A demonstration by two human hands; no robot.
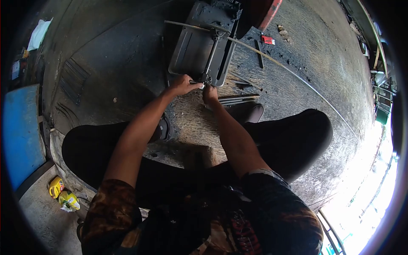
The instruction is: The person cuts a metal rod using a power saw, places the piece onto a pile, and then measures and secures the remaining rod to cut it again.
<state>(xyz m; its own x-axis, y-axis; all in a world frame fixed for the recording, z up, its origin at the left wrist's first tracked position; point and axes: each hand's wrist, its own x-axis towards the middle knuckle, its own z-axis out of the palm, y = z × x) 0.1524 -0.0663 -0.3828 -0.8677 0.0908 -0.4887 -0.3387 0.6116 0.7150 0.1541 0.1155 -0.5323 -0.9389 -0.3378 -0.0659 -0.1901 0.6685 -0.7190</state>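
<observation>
Metal rod (210,55) over the black plate (187,55): its long axis runs from the plate's near edge toward the far end; left hand (182,85) and right hand (210,94) flank the near end, fingers bent, exact grasp of either unclear

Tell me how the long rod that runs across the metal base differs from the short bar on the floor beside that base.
The long rod is pale, while the short bar is dark. The rod stretches from left of the metal base far out to the right; the bar spans only a small patch of floor. Both are narrow, and neither is in a hand.
</observation>
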